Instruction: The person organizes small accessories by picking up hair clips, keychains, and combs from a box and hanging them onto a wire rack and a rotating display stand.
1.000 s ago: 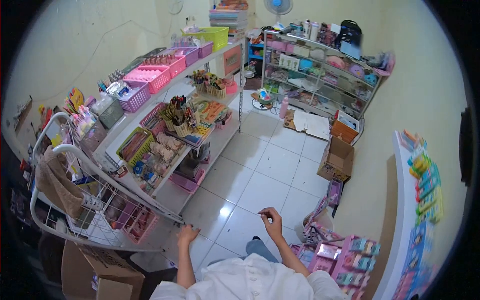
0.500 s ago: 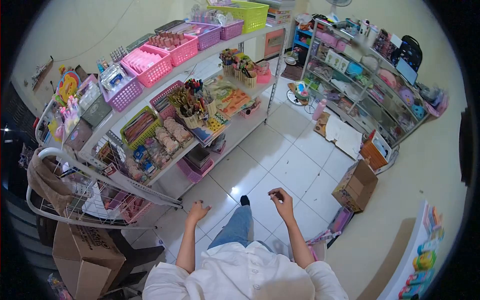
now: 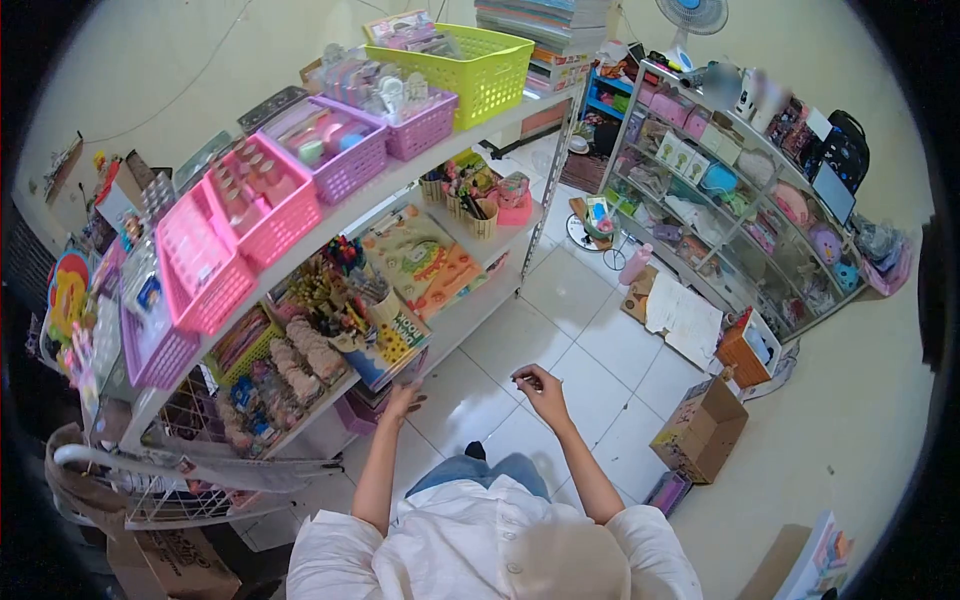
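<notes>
My left hand (image 3: 402, 400) is beside the lower shelf, with its fingers stretched and apart; I see nothing in it. Closest to it are a book with a sunflower cover (image 3: 395, 350) and a holder full of pens (image 3: 345, 325). My right hand (image 3: 542, 393) hovers over the tiled floor with fingers curled together in a pinch. Whatever it may hold is too small to make out.
On the left, a white shelf rack (image 3: 440, 150) carries a pink basket (image 3: 262, 200), a purple basket (image 3: 335, 155) and a lime basket (image 3: 470, 75). A glass cabinet (image 3: 735, 190) stands far right. An open cardboard box (image 3: 700, 430) and an orange basket (image 3: 745, 350) sit on the floor.
I have stepped forward, so the shelf rack looms larger and nearer. My left hand is now close to the lower shelf's edge; my right hand stays pinched.
</notes>
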### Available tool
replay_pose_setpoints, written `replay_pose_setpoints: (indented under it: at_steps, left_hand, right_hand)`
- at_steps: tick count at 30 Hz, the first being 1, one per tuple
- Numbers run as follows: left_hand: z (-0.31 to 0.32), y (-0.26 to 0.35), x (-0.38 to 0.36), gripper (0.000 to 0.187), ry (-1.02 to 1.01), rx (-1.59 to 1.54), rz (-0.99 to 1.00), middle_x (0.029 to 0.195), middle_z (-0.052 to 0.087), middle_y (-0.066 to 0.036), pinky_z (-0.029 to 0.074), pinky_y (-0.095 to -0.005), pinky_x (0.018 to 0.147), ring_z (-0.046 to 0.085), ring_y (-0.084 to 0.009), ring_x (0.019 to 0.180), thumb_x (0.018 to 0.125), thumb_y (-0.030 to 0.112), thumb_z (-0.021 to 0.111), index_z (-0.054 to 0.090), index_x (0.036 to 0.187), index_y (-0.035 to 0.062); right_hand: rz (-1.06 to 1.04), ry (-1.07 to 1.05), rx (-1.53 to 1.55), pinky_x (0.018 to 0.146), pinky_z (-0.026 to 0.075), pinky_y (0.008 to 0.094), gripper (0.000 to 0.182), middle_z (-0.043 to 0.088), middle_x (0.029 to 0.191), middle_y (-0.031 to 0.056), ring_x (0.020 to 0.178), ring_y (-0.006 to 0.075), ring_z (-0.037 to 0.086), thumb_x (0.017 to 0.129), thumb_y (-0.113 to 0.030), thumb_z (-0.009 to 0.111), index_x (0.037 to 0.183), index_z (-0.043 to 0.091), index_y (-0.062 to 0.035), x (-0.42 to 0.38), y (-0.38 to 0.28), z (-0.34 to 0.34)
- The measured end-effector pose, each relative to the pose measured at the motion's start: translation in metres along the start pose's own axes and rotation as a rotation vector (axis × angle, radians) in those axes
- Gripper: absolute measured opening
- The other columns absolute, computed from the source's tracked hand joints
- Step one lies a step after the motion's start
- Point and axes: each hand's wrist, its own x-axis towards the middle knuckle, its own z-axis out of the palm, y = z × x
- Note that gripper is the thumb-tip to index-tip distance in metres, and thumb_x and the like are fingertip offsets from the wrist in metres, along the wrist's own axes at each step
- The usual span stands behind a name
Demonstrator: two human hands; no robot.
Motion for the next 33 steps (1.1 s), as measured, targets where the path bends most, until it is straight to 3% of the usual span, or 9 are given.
replay_pose_setpoints:
  at_steps: [3,5,12,14,19,22,25,30,33]
  left_hand:
    - [0.024,0.034,0.044,0.05,-0.151,-0.096,0.019,0.088,0.051,-0.006,0.039,-0.0327,0.07,0.051,-0.0172,0.083,0.071,0.031,0.054,0.033,0.108,0.0042]
    - [0.046,0.06,0.062,0.035,-0.205,-0.067,0.092,0.089,0.051,-0.006,0.041,-0.0283,0.062,0.053,-0.016,0.076,0.074,0.024,0.05,0.04,0.102,0.005]
    - [0.104,0.158,0.14,0.029,-0.182,-0.067,0.137,0.085,0.051,-0.004,0.04,-0.0253,0.06,0.052,-0.0133,0.074,0.074,0.024,0.049,0.043,0.097,0.0068]
    - [0.113,0.176,0.183,0.038,-0.227,-0.123,0.029,0.088,0.05,-0.005,0.04,-0.0274,0.067,0.051,-0.0151,0.078,0.074,0.029,0.052,0.041,0.103,0.0074]
    - [0.152,0.23,0.217,0.043,-0.051,-0.194,0.065,0.09,0.048,-0.008,0.043,-0.0277,0.063,0.051,-0.0174,0.075,0.074,0.021,0.052,0.035,0.109,0.0035]
    - [0.162,0.238,0.242,0.021,0.029,-0.159,0.09,0.079,0.049,-0.005,0.042,-0.0278,0.055,0.05,-0.0164,0.067,0.074,0.012,0.049,0.042,0.093,0.0058]
    - [0.171,0.24,0.26,0.028,0.064,-0.209,0.037,0.082,0.049,-0.007,0.043,-0.0301,0.055,0.051,-0.0175,0.07,0.072,0.011,0.051,0.038,0.097,0.0039]
    - [0.185,0.24,0.307,0.038,0.396,-0.276,0.158,0.083,0.05,-0.006,0.044,-0.0317,0.055,0.052,-0.0167,0.072,0.068,0.01,0.057,0.037,0.1,0.0064]
    - [0.189,0.249,0.309,0.038,0.296,-0.297,0.219,0.086,0.05,-0.005,0.045,-0.0316,0.055,0.052,-0.0167,0.072,0.068,0.01,0.056,0.037,0.101,0.008]
  right_hand:
    - [0.001,0.0,0.033,0.06,0.041,0.0196,0.011,0.056,0.075,0.0041,0.065,0.0083,0.051,0.072,-0.006,0.053,0.082,0.053,-0.0005,0.043,0.004,-0.011]
    - [-0.015,0.002,0.038,0.058,0.041,0.0201,0.013,0.057,0.074,0.0044,0.063,0.0083,0.052,0.071,-0.007,0.053,0.083,0.053,-0.0014,0.073,0.017,-0.017]
    - [-0.017,-0.099,-0.001,0.058,0.042,0.022,0.018,0.057,0.075,0.007,0.063,0.0105,0.053,0.07,-0.008,0.053,0.087,0.054,-0.0015,0.193,0.044,-0.054]
    - [-0.023,-0.092,0.014,0.059,0.041,0.0208,0.016,0.056,0.075,0.0062,0.066,0.0098,0.052,0.069,-0.007,0.054,0.084,0.054,-0.0015,0.232,0.051,-0.065]
    - [-0.147,-0.07,-0.189,0.063,0.042,0.0266,0.029,0.054,0.085,0.0108,0.074,0.0188,0.052,0.063,-0.01,0.059,0.09,0.052,-0.0031,0.342,0.057,-0.106]
    - [-0.341,0.013,-0.418,0.067,0.043,0.034,0.044,0.043,0.098,0.0181,0.09,0.029,0.045,0.057,-0.013,0.064,0.096,0.046,-0.004,0.412,0.063,-0.113]
    - [-0.294,-0.032,-0.599,0.072,0.041,0.0395,0.061,0.03,0.111,0.0208,0.1,0.0347,0.035,0.051,-0.02,0.069,0.104,0.042,-0.0096,0.463,0.063,-0.108]
    - [-0.179,-0.08,-0.797,0.078,0.038,0.0448,0.081,0.021,0.117,0.0223,0.101,0.0378,0.032,0.045,-0.031,0.072,0.115,0.033,-0.0183,0.507,0.056,-0.088]
    - [-0.156,-0.112,-0.82,0.078,0.038,0.0466,0.081,0.021,0.116,0.023,0.101,0.0393,0.031,0.045,-0.031,0.072,0.115,0.033,-0.0181,0.514,0.06,-0.079]
